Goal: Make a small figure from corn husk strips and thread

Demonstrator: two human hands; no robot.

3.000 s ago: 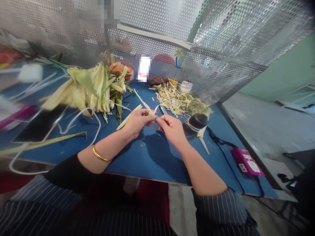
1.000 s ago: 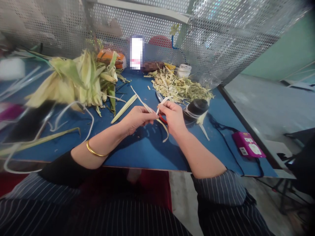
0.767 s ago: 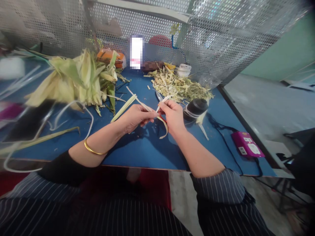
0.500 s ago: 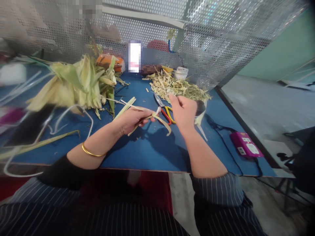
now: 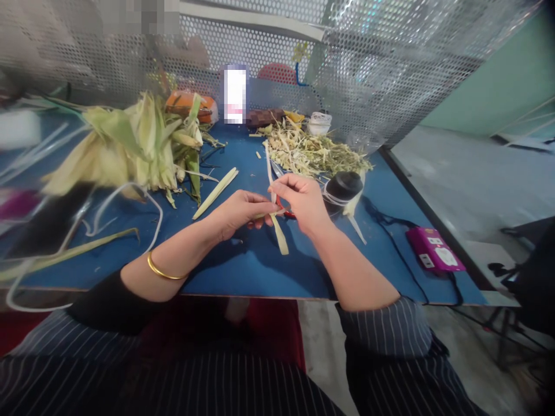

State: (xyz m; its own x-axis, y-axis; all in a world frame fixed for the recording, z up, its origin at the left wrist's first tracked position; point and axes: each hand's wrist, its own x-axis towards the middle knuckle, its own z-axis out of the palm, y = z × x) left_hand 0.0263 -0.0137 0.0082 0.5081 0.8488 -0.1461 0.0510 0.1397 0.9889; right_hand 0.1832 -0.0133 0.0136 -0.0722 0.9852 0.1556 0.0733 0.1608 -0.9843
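Above the middle of the table, my left hand (image 5: 241, 212) pinches pale corn husk strips (image 5: 280, 236) between thumb and fingers. My right hand (image 5: 302, 199) meets it there, its thumb and fingertips closed on the same strips. One strip end stands up towards the back and another hangs down below my fingers. Behind my right hand lies a cutting tool (image 5: 277, 170), its red handle partly covered. A black spool (image 5: 343, 186) wound with white thread stands just right of that hand. To the left of my left hand rests a folded husk piece (image 5: 215, 193).
A big heap of corn husks (image 5: 143, 138) covers the left, beside a white cable (image 5: 161, 211). Husk scraps (image 5: 307, 151) are piled at the back, before a perforated screen (image 5: 269, 34). A purple box (image 5: 436, 249) with black cords sits at the right edge.
My right hand has come down and left to my left hand and closed on the husk strips. One strip has swung from lying leftwards to standing upright. The black spool is now uncovered.
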